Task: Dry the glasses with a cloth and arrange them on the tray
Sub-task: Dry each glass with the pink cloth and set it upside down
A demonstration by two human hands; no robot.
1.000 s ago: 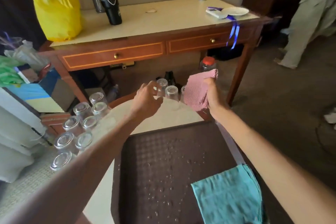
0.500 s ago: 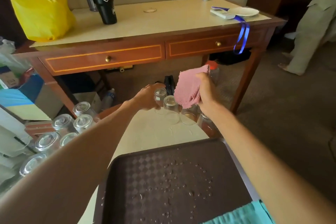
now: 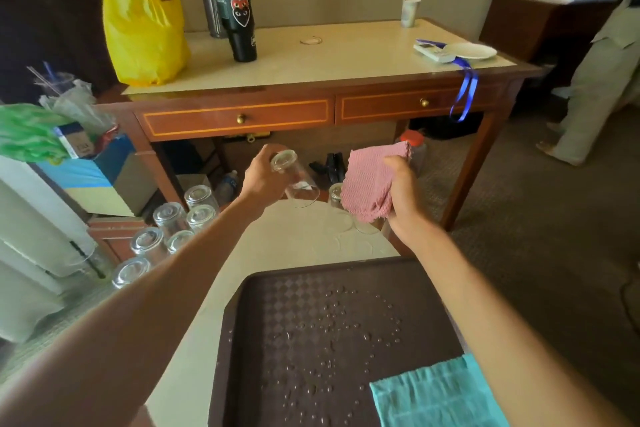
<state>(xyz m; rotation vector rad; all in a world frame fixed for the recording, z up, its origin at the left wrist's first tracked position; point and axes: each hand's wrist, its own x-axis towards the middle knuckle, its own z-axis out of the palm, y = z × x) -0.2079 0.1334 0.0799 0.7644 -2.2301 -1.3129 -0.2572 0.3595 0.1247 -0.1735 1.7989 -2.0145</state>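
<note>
The drying of one glass seems about to begin. The left hand (image 3: pixel 263 178) grips the glass (image 3: pixel 294 180) by its base, fingers curled round it, tilting the open mouth down and right, above the far edge of the round table (image 3: pixel 277 236). Just right of it, the right hand (image 3: pixel 398 191) clutches the bunched pink cloth (image 3: pixel 369 180), thumb on top. Next, cloth and glass must meet. The near tray (image 3: pixel 263 291) holds only droplets and a teal cloth (image 3: pixel 436 392); more upturned glasses (image 3: pixel 173 225) wait at the left.
</note>
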